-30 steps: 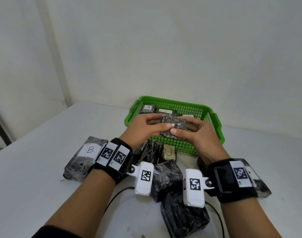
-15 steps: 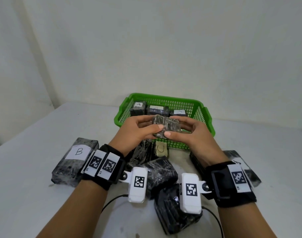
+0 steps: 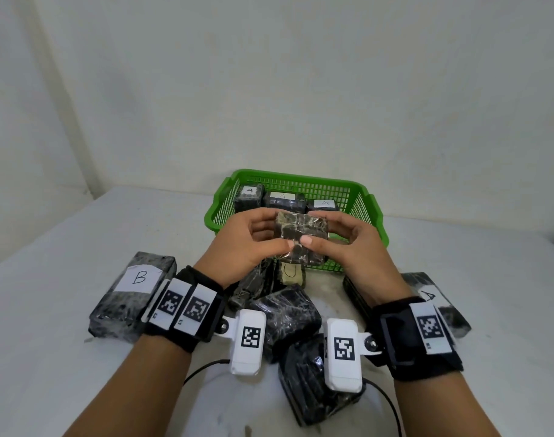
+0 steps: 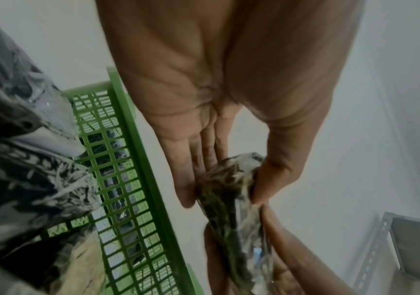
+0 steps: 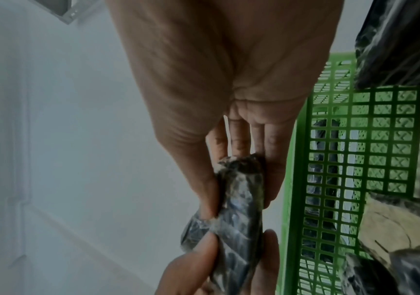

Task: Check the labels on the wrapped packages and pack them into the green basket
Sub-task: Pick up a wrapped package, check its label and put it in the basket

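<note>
A small dark plastic-wrapped package (image 3: 301, 236) is held up between both hands in front of the green basket (image 3: 368, 212). My left hand (image 3: 253, 244) pinches its left end, thumb on the near face and fingers behind. My right hand (image 3: 345, 244) pinches the right end the same way. No label shows on the face turned toward me. The left wrist view shows the package (image 4: 229, 189) edge-on between thumb and fingers; the right wrist view shows the package (image 5: 239, 195) likewise. Three wrapped packages labelled A (image 3: 249, 197) stand along the basket's far wall.
On the white table lie more wrapped packages: one labelled B (image 3: 137, 288) at left, one labelled A (image 3: 433, 301) at right, one labelled U (image 3: 290, 272) against the basket front, and unlabelled dark ones (image 3: 288, 316) between my wrists. A cable (image 3: 203, 367) runs under the wrists.
Both hands have tilted the package more upright, showing its broad face to the head camera. The head view has shifted a little to the left.
</note>
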